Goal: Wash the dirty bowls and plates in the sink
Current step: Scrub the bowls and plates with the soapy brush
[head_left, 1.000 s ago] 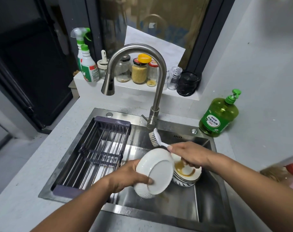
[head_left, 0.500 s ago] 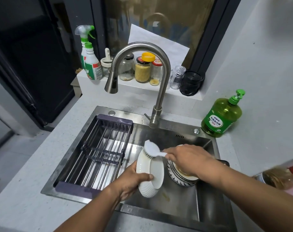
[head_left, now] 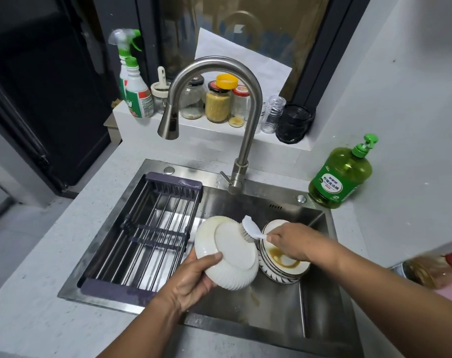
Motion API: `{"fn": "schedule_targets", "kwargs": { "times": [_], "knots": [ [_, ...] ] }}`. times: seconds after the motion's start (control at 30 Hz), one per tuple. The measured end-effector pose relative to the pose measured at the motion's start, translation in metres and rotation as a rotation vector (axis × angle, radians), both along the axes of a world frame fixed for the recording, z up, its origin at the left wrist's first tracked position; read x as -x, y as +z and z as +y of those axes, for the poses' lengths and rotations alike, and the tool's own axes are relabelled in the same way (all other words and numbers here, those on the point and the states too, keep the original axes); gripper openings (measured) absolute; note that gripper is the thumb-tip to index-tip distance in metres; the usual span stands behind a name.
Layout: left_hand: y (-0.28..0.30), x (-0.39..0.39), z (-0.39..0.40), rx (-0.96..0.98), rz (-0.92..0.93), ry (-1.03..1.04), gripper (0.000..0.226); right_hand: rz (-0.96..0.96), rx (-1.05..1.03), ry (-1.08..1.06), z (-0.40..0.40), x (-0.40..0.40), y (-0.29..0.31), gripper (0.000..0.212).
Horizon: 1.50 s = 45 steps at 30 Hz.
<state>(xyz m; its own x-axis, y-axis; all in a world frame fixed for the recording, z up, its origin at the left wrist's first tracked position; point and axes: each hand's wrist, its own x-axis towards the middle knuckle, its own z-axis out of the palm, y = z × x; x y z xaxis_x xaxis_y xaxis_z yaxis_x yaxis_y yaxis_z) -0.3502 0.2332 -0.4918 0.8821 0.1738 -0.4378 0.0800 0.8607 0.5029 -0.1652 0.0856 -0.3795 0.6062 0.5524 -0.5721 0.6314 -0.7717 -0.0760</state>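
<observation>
left hand (head_left: 191, 282) gripping bowl (head_left: 226, 251), brush (head_left: 249, 229) touching

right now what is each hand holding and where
Left hand grips the white bowl by its rim; right hand holds the brush by its handle.

Both forearms reach in from the near edge. The left hand (head_left: 193, 277) is palm up with its thumb curled over; the right hand (head_left: 292, 241), farther right, is fisted, knuckles up.

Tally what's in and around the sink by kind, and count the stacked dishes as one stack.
bowl: 1
brush: 1
dish stack: 1
rack: 1
faucet: 1
soap bottle: 1
Total: 6
</observation>
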Motion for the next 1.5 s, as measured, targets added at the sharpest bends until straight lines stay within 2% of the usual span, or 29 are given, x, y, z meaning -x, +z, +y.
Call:
{"fn": "schedule_targets", "kwargs": {
  "times": [0.13,0.23,0.37,0.5,0.63,0.77,0.9,1.03,1.17,1.3,1.33,1.43,1.5],
  "knots": [
    [-0.002,-0.010,0.003,0.040,0.005,0.053,0.046,-0.138,0.023,0.098,-0.012,0.019,-0.005,0.033],
    [-0.004,-0.016,-0.008,0.012,0.047,-0.001,0.041,-0.137,-0.060,0.099,-0.001,0.031,-0.008,0.032],
    [-0.009,-0.019,-0.017,0.027,0.056,-0.010,0.041,-0.088,-0.125,0.104,0.012,0.035,-0.008,0.031],
    [-0.018,-0.023,-0.004,0.087,0.104,0.045,0.053,-0.056,-0.086,0.259,-0.011,0.044,-0.005,0.027],
    [-0.018,-0.023,0.006,0.152,0.144,0.100,0.060,-0.138,-0.101,0.190,-0.041,0.048,-0.002,0.030],
    [-0.013,-0.016,0.011,0.110,0.102,0.037,0.056,-0.239,0.016,0.163,-0.051,0.028,-0.007,0.028],
    [-0.009,-0.013,0.016,-0.004,0.069,-0.133,0.082,-0.214,-0.013,0.089,-0.029,0.009,0.001,0.036],
    [-0.007,-0.012,0.021,-0.078,0.086,-0.246,0.064,-0.185,-0.095,0.122,-0.005,0.006,0.010,0.034],
    [-0.004,-0.009,0.028,-0.090,0.073,-0.278,0.063,-0.138,-0.112,0.122,0.015,-0.002,0.022,0.032],
    [0.001,-0.005,0.032,0.047,-0.032,-0.172,0.050,-0.038,-0.087,-0.024,0.002,-0.024,0.018,0.035],
    [0.000,-0.005,0.032,0.086,-0.033,-0.122,0.054,-0.008,-0.081,-0.049,-0.004,-0.027,0.013,0.036],
    [-0.004,-0.010,0.029,0.234,-0.023,0.026,0.093,0.043,-0.100,-0.112,-0.025,-0.019,-0.001,0.034],
    [-0.003,-0.014,0.024,0.317,-0.036,0.094,0.098,0.025,-0.118,-0.107,-0.037,-0.005,-0.007,0.034]
  ]
}}
